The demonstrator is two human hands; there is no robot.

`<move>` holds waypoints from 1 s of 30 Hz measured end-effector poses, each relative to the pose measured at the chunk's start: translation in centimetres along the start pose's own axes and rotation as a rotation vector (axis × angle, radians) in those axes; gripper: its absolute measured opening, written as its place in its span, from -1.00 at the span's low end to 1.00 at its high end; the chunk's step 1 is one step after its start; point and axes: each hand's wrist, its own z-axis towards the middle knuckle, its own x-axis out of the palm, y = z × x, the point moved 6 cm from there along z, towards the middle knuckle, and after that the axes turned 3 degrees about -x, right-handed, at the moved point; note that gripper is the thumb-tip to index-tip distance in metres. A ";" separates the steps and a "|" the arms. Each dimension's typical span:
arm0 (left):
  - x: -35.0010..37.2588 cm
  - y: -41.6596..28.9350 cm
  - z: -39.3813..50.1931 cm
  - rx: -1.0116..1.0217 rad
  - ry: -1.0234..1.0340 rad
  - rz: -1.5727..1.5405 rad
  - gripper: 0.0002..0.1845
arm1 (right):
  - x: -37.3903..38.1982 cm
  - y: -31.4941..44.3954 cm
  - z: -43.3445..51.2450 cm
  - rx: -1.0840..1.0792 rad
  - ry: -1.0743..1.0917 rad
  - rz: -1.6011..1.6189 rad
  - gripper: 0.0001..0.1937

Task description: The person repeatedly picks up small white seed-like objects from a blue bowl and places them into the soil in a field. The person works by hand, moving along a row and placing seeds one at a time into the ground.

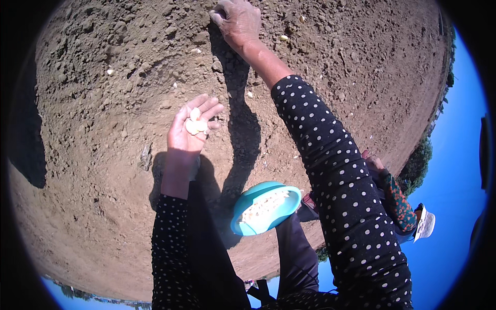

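Note:
My left hand [183, 133] is palm up over the soil, its fingers slightly curled, with several pale cloves [196, 126] that look like garlic lying in it. Farther out, my right hand [242, 23] reaches to the loose soil [155, 46] at the top of the view. Its fingers are bent inward, and their tips are partly cut off by the frame edge, so anything between them is hidden. Below the hands, a turquoise plastic basin [267, 226] by my legs contains a heap of similar cloves [263, 207].
Single cloves lie scattered on the ground, among them one clove [250, 94] below my right wrist and a yellowish one [284, 38] beyond it. A crumpled scrap [145, 157] rests left of my left wrist. At right, another person in a pale hat [425, 224] is close by.

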 end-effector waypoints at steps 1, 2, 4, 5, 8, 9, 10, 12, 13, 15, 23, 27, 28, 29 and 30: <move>0.0 -0.1 -0.1 0.008 0.010 -0.003 -0.41 | 0.3 0.3 -0.4 0.001 -0.005 -0.043 -0.82; -0.3 -0.1 -0.2 0.012 -0.035 0.022 -0.41 | 0.5 0.6 -0.6 0.003 -0.010 -0.087 -0.83; 0.0 -0.3 -0.4 0.015 -0.119 0.070 -0.40 | 0.6 -0.3 -1.2 -0.038 -0.015 -0.033 -0.88; -0.2 -0.3 -0.4 0.016 -0.124 0.075 -0.40 | 0.7 -0.8 -1.5 -0.052 -0.016 -0.018 -0.89; -0.6 -0.3 -0.2 0.020 -0.128 0.077 -0.41 | 0.8 -0.6 -1.4 -0.112 0.044 -0.134 -0.91; -0.7 -0.3 -0.2 0.022 -0.123 0.070 -0.41 | 0.4 0.0 -1.3 -0.134 0.048 -0.146 -0.91; -0.7 -0.2 -0.1 0.022 -0.118 0.063 -0.41 | 0.0 0.5 -1.3 -0.154 0.052 -0.159 -0.91; -1.0 0.1 0.0 0.012 -0.101 0.060 -0.41 | -1.0 1.2 -1.3 -0.184 0.091 -0.115 -0.87; -1.1 0.4 0.1 0.007 -0.093 0.056 -0.42 | -1.5 1.2 -1.3 -0.195 0.126 -0.057 -0.83; -1.5 1.0 0.1 -0.006 -0.085 0.039 -0.42 | -2.4 1.8 -0.9 -0.215 0.196 0.062 -0.74; -0.8 0.0 0.7 0.029 -0.088 0.032 -0.40 | -1.6 0.6 -0.1 -0.184 0.117 0.040 -0.84; 1.0 -1.0 1.7 0.021 -0.087 -0.016 -0.32 | -0.4 0.3 -1.5 -0.178 0.145 -0.175 -0.73; 1.3 -1.2 1.8 0.022 -0.117 -0.005 -0.28 | -2.6 1.4 -2.2 -0.201 0.119 -0.133 -0.73; 1.2 -1.5 1.4 0.027 -0.116 -0.037 -0.27 | -4.5 3.5 -3.2 -0.181 0.157 -0.031 -0.67; 1.1 -1.5 1.3 0.036 -0.139 0.007 -0.26 | -5.9 5.1 -4.5 -0.219 0.158 0.060 -0.68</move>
